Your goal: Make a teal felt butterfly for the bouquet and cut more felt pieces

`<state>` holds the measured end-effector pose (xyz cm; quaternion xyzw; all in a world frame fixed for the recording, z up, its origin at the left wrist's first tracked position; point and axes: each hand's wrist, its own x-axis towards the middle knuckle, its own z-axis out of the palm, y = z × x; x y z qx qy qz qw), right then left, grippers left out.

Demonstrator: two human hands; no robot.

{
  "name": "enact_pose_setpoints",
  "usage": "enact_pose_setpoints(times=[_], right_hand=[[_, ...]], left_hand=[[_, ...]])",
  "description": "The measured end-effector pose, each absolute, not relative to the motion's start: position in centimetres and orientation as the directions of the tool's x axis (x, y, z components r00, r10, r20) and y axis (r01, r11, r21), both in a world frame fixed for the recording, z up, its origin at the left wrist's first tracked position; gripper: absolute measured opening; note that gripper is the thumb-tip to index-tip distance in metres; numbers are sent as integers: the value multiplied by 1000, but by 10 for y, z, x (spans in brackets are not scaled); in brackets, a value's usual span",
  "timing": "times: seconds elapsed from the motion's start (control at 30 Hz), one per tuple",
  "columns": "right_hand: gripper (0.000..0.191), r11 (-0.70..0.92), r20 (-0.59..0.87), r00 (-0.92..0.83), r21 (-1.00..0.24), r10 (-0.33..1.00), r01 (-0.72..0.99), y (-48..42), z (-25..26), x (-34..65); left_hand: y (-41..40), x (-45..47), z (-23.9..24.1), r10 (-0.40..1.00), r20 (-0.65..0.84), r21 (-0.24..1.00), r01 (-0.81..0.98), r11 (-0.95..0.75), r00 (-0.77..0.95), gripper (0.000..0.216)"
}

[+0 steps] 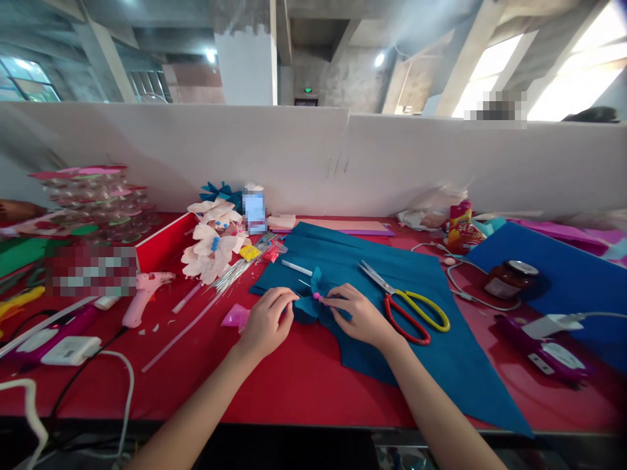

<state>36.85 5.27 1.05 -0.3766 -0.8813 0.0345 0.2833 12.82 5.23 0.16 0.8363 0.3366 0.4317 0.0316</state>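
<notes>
My left hand (pixel 267 320) and my right hand (pixel 357 316) meet over a small blue felt flower (pixel 313 297) with a pink bead at its centre. Both hands pinch its petals with closed fingers. The flower lies on the near-left part of a large blue felt sheet (pixel 416 352) spread on the red table (pixel 274 385). Scissors (pixel 409 307) with a red and a yellow handle lie on the sheet just right of my right hand. A white pen-like stick (pixel 296 267) lies behind the flower.
Cream felt flowers (pixel 213 245) and thin wires lie at the back left, beside a pink glue gun (pixel 142 294) and a red box. A jar (pixel 509 277), a snack packet (pixel 460 228), white cables and purple tools sit on the right. A white partition runs behind.
</notes>
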Motion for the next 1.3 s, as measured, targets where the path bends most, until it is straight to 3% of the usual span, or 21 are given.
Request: enact_pose_setpoints(times=[0.4,0.57,0.73,0.93,1.03,1.17,1.3], right_hand=[[32,697,485,-525,-301,699,650,53,8,368],[32,575,567,-325,-343,757,743,59,1,372],[36,390,489,-123,-495,864,777,64,-7,374],[41,249,361,12,-667,933,703,66,-10,373],[38,249,356,17,-685,934,685,68,-11,373],[36,259,360,13,-695,933,671,71,-14,373],[33,278,370,-4,-691,929,668,72,-16,372]], left_hand=[[52,129,-15,554,707,274,554,-787,438,30],[49,128,-14,515,703,224,535,-815,490,22],[44,125,-14,472,694,161,521,-838,544,11],[36,129,-15,409,666,88,479,-873,624,15],[36,122,-9,481,668,115,560,-821,568,19],[57,98,1,677,650,229,760,-608,346,21],[83,89,1,762,508,233,788,-570,401,39]])
